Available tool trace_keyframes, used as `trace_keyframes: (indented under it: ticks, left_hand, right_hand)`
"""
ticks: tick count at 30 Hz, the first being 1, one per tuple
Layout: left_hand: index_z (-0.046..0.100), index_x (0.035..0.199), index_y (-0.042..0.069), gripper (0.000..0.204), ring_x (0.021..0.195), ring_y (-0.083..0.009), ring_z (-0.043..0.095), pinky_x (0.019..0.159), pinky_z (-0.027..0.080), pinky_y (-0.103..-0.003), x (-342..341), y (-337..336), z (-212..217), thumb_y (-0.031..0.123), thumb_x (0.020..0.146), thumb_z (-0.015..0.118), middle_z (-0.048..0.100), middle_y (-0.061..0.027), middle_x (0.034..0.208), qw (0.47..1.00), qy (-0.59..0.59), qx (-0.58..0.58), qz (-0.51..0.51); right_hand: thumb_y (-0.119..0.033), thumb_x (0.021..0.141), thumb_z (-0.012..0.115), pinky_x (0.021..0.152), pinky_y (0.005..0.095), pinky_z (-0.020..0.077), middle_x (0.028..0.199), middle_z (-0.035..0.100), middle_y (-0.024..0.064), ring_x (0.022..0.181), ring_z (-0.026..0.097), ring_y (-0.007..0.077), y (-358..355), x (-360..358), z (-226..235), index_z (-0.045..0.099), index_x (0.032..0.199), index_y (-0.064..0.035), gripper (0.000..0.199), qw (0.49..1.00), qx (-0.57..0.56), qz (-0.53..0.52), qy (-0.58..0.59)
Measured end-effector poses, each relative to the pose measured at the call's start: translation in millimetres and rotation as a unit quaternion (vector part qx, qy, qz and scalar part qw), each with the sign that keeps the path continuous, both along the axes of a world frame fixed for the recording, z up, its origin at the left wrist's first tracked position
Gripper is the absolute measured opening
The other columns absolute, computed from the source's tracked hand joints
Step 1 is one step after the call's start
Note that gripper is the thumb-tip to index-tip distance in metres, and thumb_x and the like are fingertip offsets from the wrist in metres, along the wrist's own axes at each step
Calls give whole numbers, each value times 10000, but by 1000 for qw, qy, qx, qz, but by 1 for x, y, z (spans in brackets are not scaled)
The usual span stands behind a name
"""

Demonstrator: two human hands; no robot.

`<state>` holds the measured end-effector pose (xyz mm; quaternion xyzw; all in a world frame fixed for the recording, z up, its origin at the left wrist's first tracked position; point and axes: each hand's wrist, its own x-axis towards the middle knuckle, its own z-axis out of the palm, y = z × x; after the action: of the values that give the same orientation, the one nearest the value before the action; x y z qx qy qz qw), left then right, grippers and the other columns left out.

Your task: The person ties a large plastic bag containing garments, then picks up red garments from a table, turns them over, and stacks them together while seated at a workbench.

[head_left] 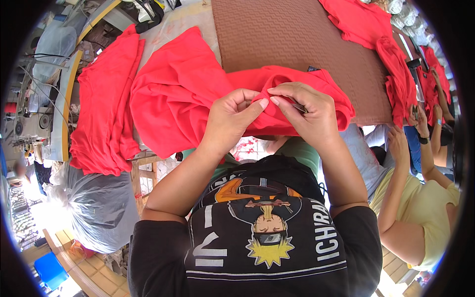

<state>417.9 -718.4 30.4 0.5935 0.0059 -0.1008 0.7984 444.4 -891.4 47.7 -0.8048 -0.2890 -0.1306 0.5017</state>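
A red garment (183, 94) lies bunched on the table edge in front of me. My left hand (231, 119) pinches a fold of its red cloth between thumb and fingers. My right hand (306, 111) grips the same fold from the right and also holds a small dark metal tool (298, 107), mostly hidden under the fingers. The fingertips of both hands nearly touch over the fabric.
A brown textured mat (297, 34) covers the table. A stack of red garments (106, 99) lies to the left, more red garments (381, 34) at the far right. A person in a yellow shirt (420, 203) works at my right. A grey plastic bag (99, 208) sits lower left.
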Motion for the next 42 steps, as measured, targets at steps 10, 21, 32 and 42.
trace_keyframes:
  ticks: [10, 21, 32, 42]
  left_hand:
    - [627, 927, 6, 103, 733, -16, 543, 656, 436, -165, -6, -7, 3, 78, 853, 631, 639, 5, 831, 990, -44, 134, 18]
    - [515, 1196, 32, 356, 1105, -151, 489, 945, 380, -292, 102, 130, 61, 140, 865, 589, 566, -62, 1123, 922, -114, -38, 369]
    - [604, 1116, 86, 285, 1042, -183, 563, 943, 391, -304, 46, 27, 19, 143, 838, 627, 621, -41, 1090, 894, -245, 376, 2]
    - [627, 1017, 64, 203, 920, -206, 598, 877, 436, -317, 68, 5, -11, 116, 821, 608, 639, -56, 922, 771, -367, 521, -5]
  right_hand:
    - [4, 698, 677, 553, 289, 499, 765, 613, 68, 643, 628, 205, -3, -3, 4, 602, 832, -29, 157, 995, -95, -20, -24]
    - [-70, 854, 620, 595, 179, 450, 793, 629, -6, 741, 572, 38, -67, 10, 44, 628, 903, -14, 75, 961, 187, -184, 86]
    - [-80, 746, 725, 499, 166, 316, 746, 575, -51, 575, 420, 3, -83, 12, 35, 646, 864, -44, 146, 987, 17, -153, 52]
    - [-127, 789, 664, 580, 238, 414, 805, 587, 31, 667, 506, 89, -51, 24, -38, 625, 939, -29, 183, 969, -226, -91, -31]
